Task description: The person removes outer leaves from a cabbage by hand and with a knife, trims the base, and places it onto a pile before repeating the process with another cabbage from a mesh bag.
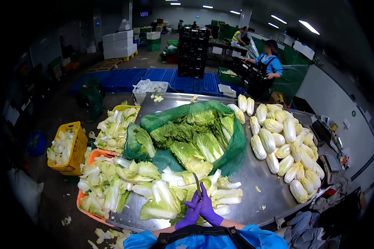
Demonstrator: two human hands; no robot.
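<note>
Both of my hands wear purple gloves and meet low in front of me, above loose cabbage leaves. My right hand (208, 208) is closed around the handle of a small knife (197, 184), its narrow, slightly curved blade pointing up. Against it rests my left hand (190, 215), fingers drawn in near the knife handle; what they hold is hidden. Trimmed outer leaves (161, 201) lie left of my hands, more (226, 195) to the right. Beyond them, a green mesh sack (235, 151) lies open with untrimmed napa cabbages (207, 146) inside.
Trimmed napa cabbages (283, 141) are heaped on the right of the steel table (253, 205). An orange crate (82, 201) of leaves stands at its left edge, a yellow crate (77, 155) farther out. A scale (332, 163) sits far right. Beyond, a person (266, 64) carries black crates.
</note>
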